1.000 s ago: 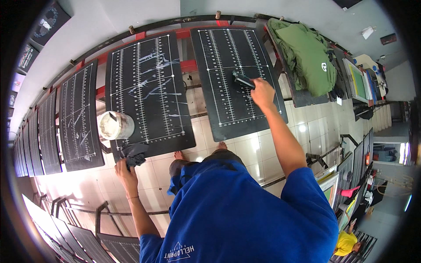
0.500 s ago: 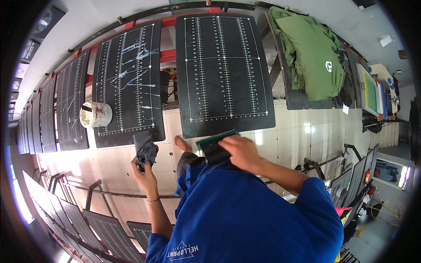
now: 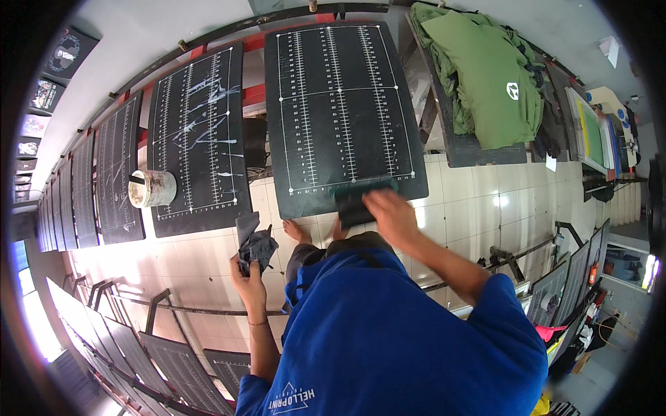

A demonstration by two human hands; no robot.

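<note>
My right hand [image 3: 393, 216] is closed around a wide black squeegee [image 3: 355, 211] with a dark green edge. The squeegee is over the near end of a black printing board [image 3: 305, 132] marked with white rulers and a grid; blur hides whether its edge touches the surface. Lower and to the left, my left hand [image 3: 250, 283] grips a crumpled dark grey cloth [image 3: 257, 249]. A flat, stiff-looking grey piece sticks up from the cloth; its kind I cannot make out. The cloth is held in the air in front of the boards.
Left of the middle board, another board [image 3: 163, 97] carries pale smears and a white tub [image 3: 154, 188] with residue. Green garments [image 3: 479, 76] lie piled on a board to the right. More boards [image 3: 173, 353] line a rail behind me. Tiled floor [image 3: 465, 201] shows between the rows.
My right hand has carried the squeegee forward and right, from the board's near edge to over its near end. My left hand has shifted right and slightly toward me with the cloth.
</note>
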